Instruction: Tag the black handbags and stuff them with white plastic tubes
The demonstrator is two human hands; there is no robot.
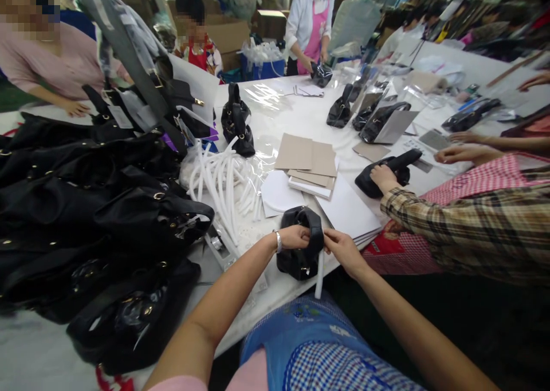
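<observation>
A small black handbag (296, 263) stands at the table's front edge before me, its curved handle (317, 230) raised. My left hand (296, 237) reaches into the loop, its fingers closed on the inner side of the handle. From the other side my right hand (341, 248) pinches at the handle's outer edge, where a white foam tube (319, 279) hangs down past the table edge. The fingertips partly hide where tube and handle meet. A pile of similar white tubes (219, 185) lies beyond the bag, to the left.
Black handbags (98, 208) are heaped on the left. Cardboard pieces (301, 152) and white sheets (348, 208) lie ahead. Close on the right, a co-worker's hand (384, 179) rests on another black bag (369, 179). One more bag (238, 122) stands farther back.
</observation>
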